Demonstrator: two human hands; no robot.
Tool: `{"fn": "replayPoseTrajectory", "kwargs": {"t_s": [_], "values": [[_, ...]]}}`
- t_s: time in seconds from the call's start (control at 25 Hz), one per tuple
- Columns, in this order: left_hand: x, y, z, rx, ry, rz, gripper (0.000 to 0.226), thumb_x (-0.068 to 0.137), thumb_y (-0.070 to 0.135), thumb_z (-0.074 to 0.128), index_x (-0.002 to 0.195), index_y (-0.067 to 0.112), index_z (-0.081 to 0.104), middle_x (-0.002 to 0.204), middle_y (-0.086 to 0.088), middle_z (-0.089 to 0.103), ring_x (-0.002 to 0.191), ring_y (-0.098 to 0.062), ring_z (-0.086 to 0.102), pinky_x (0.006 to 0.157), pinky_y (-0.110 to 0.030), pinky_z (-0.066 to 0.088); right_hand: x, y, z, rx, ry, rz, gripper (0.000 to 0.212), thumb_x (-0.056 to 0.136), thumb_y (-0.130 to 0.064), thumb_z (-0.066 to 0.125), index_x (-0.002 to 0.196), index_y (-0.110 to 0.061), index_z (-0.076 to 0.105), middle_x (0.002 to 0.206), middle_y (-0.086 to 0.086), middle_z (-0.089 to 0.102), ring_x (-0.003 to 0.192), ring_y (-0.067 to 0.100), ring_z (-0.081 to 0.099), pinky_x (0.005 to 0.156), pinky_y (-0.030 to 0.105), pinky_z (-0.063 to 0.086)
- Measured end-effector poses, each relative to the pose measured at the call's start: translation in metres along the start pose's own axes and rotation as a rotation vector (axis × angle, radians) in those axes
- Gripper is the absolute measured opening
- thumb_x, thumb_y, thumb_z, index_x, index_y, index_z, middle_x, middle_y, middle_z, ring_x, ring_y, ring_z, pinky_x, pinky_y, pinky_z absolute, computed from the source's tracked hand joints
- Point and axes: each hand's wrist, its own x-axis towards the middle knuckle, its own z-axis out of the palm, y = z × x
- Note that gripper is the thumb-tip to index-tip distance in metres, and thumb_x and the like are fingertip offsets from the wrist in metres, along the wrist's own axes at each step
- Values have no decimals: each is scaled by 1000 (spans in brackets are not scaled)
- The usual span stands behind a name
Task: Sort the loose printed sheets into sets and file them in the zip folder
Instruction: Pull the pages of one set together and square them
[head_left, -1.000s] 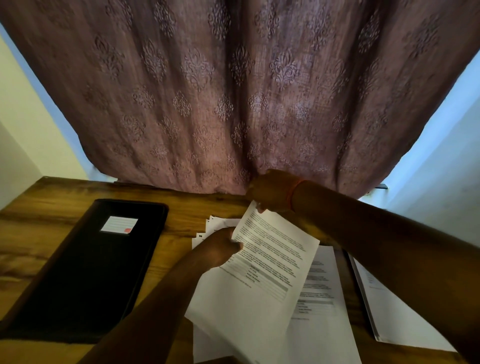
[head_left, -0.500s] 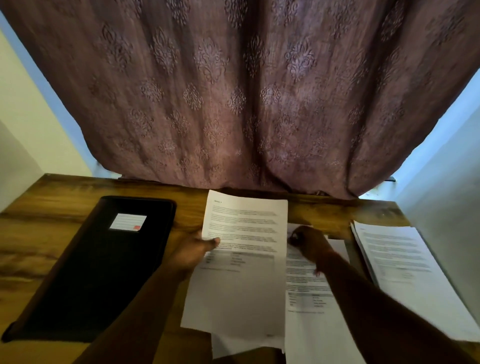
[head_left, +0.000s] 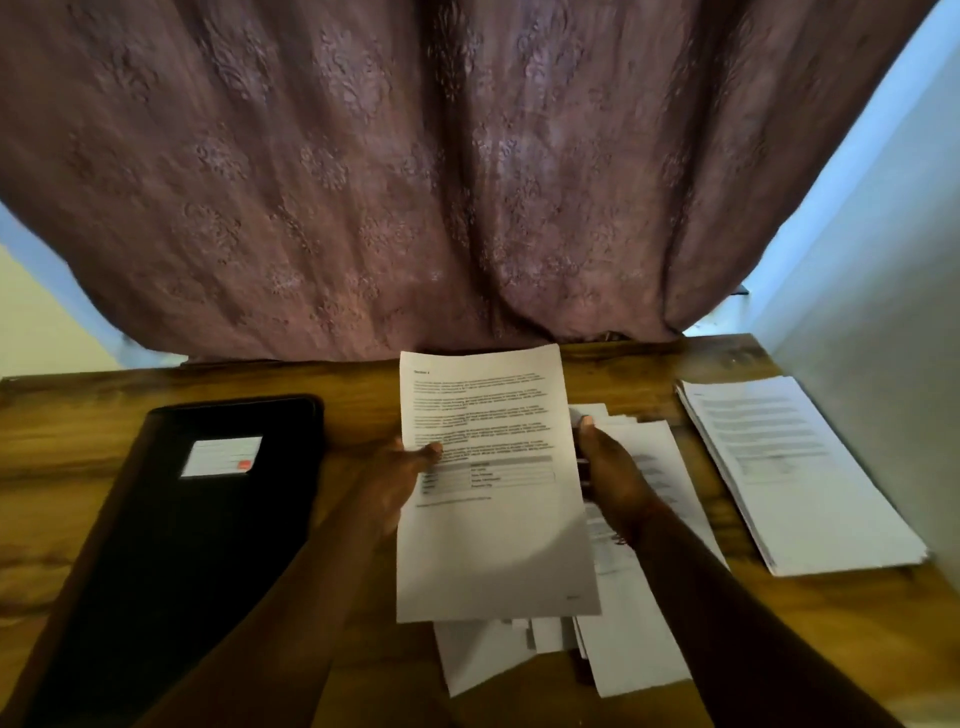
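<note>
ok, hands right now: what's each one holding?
Left hand: pinches the left edge of the sheet.
Right hand: holds the sheet's right edge, thumb up along it.

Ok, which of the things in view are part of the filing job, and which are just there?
Job:
held sheet, in both hands: left hand, right hand
loose pile beneath it
sorted stack at right
black folder at left

Just there:
curtain
wooden table
wall
</note>
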Motion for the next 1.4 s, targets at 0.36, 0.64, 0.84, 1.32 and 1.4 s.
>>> {"fn": "replayPoseTrajectory", "kwargs": {"t_s": [0.36, 0.64, 0.84, 1.32, 1.4], "values": [[-4, 12, 177, -2, -206, -1, 26, 97, 14, 58, 111, 35, 62, 116, 4, 70, 106, -21, 66, 94, -46, 53, -14, -6, -157, -330, 290, -108, 29, 94, -25, 60, 123, -25, 64, 118, -10, 67, 107, 13, 61, 90, 29, 47], [-7, 8, 332, 226, -308, -6, 19, 94, 16, 61, 106, 30, 61, 118, -4, 68, 103, -28, 67, 87, -51, 57, 1, 13, -305, -547, 571, -13, 24, 94, -17, 57, 116, -12, 63, 118, 9, 67, 107, 29, 61, 83, 25, 41], [0, -5, 388, 414, -260, 9, 29, 87, 10, 65, 115, 14, 66, 114, -5, 68, 99, -25, 66, 84, -45, 59, 21, 26, -354, -739, 563, 89, 26, 93, -23, 55, 119, -18, 54, 114, 15, 66, 100, 37, 62, 83, 39, 53], [7, -12, 404, 605, -147, 119, 6, 94, 21, 63, 97, 23, 60, 94, 4, 63, 84, -22, 69, 67, -35, 62, 38, 48, -347, -1218, 573, -127, 40, 80, -9, 54, 120, -6, 52, 116, 17, 55, 98, 36, 56, 81, 45, 51], [12, -13, 391, 655, -99, 121, 6, 93, 20, 61, 91, 26, 59, 95, 2, 65, 86, -23, 68, 77, -41, 61, 42, 49, -336, -1378, 559, -247, 45, 79, -12, 54, 123, -2, 53, 120, 22, 54, 104, 40, 53, 87, 49, 46]]}}
